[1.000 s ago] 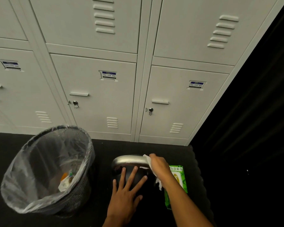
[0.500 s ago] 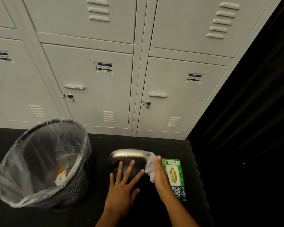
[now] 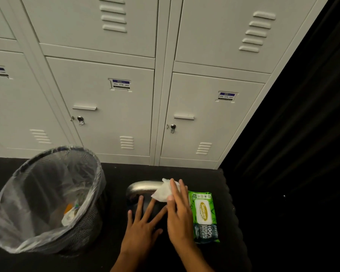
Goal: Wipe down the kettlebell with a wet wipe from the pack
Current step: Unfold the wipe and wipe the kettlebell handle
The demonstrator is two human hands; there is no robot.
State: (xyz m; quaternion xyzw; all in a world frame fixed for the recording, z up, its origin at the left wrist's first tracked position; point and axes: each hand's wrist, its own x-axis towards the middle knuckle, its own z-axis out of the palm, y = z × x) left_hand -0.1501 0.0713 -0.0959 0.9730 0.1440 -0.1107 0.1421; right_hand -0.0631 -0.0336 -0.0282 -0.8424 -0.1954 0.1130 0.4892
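The kettlebell [image 3: 140,188] stands on the black floor, its steel handle showing and its dark body mostly under my hands. My left hand [image 3: 142,227] lies flat on the body with fingers spread, holding nothing. My right hand [image 3: 178,213] presses a white wet wipe [image 3: 162,191] against the right end of the handle. The green wipe pack [image 3: 204,216] lies flat on the floor just right of my right hand.
A mesh waste bin [image 3: 47,201] lined with clear plastic stands to the left, with some rubbish inside. Grey lockers [image 3: 126,95] form a wall right behind the kettlebell. Black floor mat [image 3: 110,260] runs underneath; a dark curtain hangs at the right.
My right hand has slid the wipe along the right end of the handle and its fingers now lie flatter over it. My left hand stays on the kettlebell body.
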